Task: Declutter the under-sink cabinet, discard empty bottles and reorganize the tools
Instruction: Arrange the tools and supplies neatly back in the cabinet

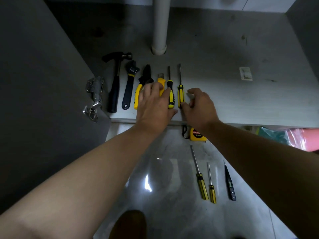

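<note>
Utility knife [161,80] covered by flat left hand [154,103], flathead screwdriver [180,94] flanked by loosely curled, empty right hand [199,106], cabinet floor [233,100].

Head cam, down-fwd, close on cabinet floor [224,94]

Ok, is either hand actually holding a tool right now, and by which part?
Neither grips anything. The left hand lies flat over the pliers and yellow knife; the right hand only touches its thumb to the butt of a screwdriver handle.
</note>
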Motion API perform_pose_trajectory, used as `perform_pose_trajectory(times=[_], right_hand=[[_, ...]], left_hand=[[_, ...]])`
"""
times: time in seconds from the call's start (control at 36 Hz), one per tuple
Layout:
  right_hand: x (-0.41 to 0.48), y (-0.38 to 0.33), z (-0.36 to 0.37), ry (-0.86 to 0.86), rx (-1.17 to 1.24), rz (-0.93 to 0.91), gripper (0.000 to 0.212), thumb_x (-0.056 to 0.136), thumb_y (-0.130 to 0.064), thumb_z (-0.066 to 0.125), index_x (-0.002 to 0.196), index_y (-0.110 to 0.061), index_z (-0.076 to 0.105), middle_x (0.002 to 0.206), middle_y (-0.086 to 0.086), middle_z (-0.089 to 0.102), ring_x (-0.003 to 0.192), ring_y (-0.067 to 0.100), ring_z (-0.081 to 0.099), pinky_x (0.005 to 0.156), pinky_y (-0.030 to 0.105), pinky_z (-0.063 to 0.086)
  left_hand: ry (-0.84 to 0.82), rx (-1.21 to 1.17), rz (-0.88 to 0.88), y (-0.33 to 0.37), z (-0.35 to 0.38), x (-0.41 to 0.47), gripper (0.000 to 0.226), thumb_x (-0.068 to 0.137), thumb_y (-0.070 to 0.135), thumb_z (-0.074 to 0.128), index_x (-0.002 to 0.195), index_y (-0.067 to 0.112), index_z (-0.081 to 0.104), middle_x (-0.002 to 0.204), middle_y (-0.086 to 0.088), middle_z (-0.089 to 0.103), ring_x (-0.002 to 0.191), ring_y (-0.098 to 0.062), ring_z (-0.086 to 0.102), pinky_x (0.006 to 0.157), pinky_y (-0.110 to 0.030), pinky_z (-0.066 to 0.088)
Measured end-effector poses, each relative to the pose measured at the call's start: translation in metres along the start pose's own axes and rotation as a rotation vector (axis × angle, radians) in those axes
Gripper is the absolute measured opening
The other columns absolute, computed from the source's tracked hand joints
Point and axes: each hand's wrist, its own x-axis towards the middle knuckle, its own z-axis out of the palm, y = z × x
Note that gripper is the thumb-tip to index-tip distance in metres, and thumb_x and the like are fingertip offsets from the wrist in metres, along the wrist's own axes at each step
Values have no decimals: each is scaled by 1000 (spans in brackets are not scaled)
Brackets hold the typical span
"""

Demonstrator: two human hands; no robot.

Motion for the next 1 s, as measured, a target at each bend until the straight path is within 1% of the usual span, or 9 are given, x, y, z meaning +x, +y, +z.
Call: perform_pose_trajectory(times=[0.14,0.25,0.31,0.39,0.47,0.58,0.72,0.86,1.0], right_hand=[[-35,24,-22,26,44,-43,5,97,-24,55,102,-25,56,90,-2,64,78,15,62,72,43,57],[-73,56,-34,11,-108,-7,13,96,-22,52,84,-18,55,68,1,60,65,27,59,60,39,48],[-93,73,-36,-83,-207,103,15,95,-23,53,81,-17,56,65,0,60,68,30,62,61,36,48],[-124,96,-36,-350,-328,299,14,94,-27,53,85,-18,58,81,8,70,83,34,70,75,38,56],[-150,109,-28,-544,-314,494,18,91,-34,62,98,-17,61,96,13,72,90,34,71,83,45,60],[-171,119,-11,-562,-253,603,22,91,-30,61,108,-17,62,101,14,73,95,34,71,86,47,59],[-187,128,7,-514,-295,599,32,92,-24,59,124,-20,62,104,10,72,92,29,72,84,43,61],[-183,133,10,-622,-217,653,18,89,-16,63,106,-12,69,91,11,76,82,27,76,79,41,63],[-171,115,-8,-601,208,739,6,89,2,58,93,-1,59,75,17,68,65,31,70,77,48,60]], left_hand=[[76,-27,12,14,-5,-14,70,82,50,72,140,16,52,138,-9,47,131,-29,39,108,-42,35],[205,-155,215,43,1,-41,37,85,31,67,119,16,61,117,-6,54,111,-26,49,90,-38,42],[113,-231,345,59,12,-62,28,86,23,64,112,15,65,107,-6,56,99,-27,52,80,-40,44],[-205,-351,427,72,30,-97,29,88,22,63,116,19,68,104,-5,61,95,-29,61,73,-39,49],[-635,-348,423,74,47,-125,38,97,38,57,135,36,57,121,4,63,114,-22,62,85,-35,51],[-947,-239,477,78,64,-144,54,98,46,57,149,36,43,132,-6,58,120,-27,58,90,-35,46],[-966,-277,446,79,74,-155,61,90,42,70,141,27,42,125,-11,52,109,-31,58,77,-32,42],[-936,-213,442,84,73,-163,50,85,26,76,126,16,49,125,-16,49,108,-36,58,73,-33,35],[-937,-271,444,70,66,-159,49,86,17,73,130,16,52,124,-15,51,108,-37,59,76,-35,40]])
